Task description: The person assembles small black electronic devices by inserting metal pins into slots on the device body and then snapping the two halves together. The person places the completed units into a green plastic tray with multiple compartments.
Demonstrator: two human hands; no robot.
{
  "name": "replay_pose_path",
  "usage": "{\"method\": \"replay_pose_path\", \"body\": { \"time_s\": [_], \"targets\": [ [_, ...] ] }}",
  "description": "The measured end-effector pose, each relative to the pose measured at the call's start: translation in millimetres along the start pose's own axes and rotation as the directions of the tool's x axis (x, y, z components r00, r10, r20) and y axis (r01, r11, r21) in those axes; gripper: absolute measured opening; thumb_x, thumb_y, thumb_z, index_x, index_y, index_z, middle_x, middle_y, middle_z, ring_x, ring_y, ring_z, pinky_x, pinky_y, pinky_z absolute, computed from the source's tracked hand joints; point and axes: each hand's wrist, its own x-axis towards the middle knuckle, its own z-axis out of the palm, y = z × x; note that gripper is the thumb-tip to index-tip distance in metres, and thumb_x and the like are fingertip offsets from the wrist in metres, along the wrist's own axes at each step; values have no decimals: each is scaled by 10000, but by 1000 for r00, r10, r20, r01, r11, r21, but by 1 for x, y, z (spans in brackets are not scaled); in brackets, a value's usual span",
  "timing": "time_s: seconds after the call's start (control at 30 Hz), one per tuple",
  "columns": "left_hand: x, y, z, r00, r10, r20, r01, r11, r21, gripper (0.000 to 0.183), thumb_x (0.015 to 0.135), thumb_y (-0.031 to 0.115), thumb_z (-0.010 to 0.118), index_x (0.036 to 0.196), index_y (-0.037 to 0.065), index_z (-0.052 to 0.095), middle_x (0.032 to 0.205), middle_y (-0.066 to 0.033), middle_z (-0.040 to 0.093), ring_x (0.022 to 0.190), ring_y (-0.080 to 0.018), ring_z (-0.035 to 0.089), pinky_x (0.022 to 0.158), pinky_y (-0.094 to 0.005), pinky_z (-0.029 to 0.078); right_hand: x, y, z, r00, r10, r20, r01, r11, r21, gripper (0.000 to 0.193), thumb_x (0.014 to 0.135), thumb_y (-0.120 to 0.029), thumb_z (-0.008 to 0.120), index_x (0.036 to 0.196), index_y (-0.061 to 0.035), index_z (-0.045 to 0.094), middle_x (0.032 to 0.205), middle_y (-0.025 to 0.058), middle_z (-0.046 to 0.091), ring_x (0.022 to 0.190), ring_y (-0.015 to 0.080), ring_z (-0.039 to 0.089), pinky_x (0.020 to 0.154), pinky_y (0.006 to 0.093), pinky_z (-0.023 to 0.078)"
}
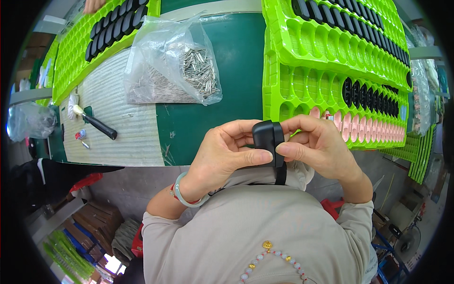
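Both my hands hold a small black oval plastic case (263, 136) near my body, just beyond the table's front edge. My left hand (222, 146) pinches it from the left with thumb and fingers. From the right, my right hand (319, 146) presses thumb and fingertips on its narrower right part. A seam runs between the two parts; whether they are fully joined I cannot tell. Just past my right hand, a green tray (272, 90) carries pink oval pieces (362, 130) in its front row and black open shells (369, 97) behind them.
A clear plastic bag of metal pins (198, 71) lies on the green table (239, 57). Left of it are a black-handled tool (100, 128) and a small red-and-silver item (81, 136). Another green tray (71, 75) holds black cases, with another person's hand (93, 4) above it.
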Motion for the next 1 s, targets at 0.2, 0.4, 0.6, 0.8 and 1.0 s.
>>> {"method": "replay_pose_path", "body": {
  "time_s": [0.2,0.4,0.6,0.8,1.0],
  "targets": [
    [2,5,1,999,-41,-17,41,999,32,425,743,-6,718,1131,-40,550,1043,-84,617,949,-127,592,838,-271,505,2,1,1,996,-83,-41,79,992,-103,311,796,-124,690,1018,64,579,871,85,651,758,113,649,623,211,493],
    [1,8,-1,998,-63,21,62,998,33,421,748,2,717,1132,-44,552,1035,-83,622,942,-125,593,840,-263,500,6,2,-6,999,-35,33,35,999,-12,304,795,-93,683,1030,67,576,884,73,648,752,102,641,631,210,502],
    [1,7,-2,995,-91,46,94,992,-79,388,758,-8,702,1116,-42,556,1046,-91,622,940,-135,605,844,-268,497,9,9,-9,996,14,90,-30,984,176,302,805,-80,673,1048,65,569,900,55,620,727,99,626,629,213,512],
    [2,3,-6,995,-81,49,85,993,-81,383,752,-23,692,1110,-35,554,1047,-96,620,940,-149,608,844,-291,498,7,4,-6,996,45,71,-55,986,157,281,804,-84,677,1019,67,576,863,42,621,698,81,618,595,203,490],
    [5,4,-5,997,-65,47,67,997,-33,372,768,-21,685,1115,-37,552,1048,-95,622,925,-135,612,830,-268,504,1,1,-2,1000,-11,6,10,1000,12,253,804,-104,686,972,63,597,810,40,642,688,85,627,563,199,478]
  ]
}}
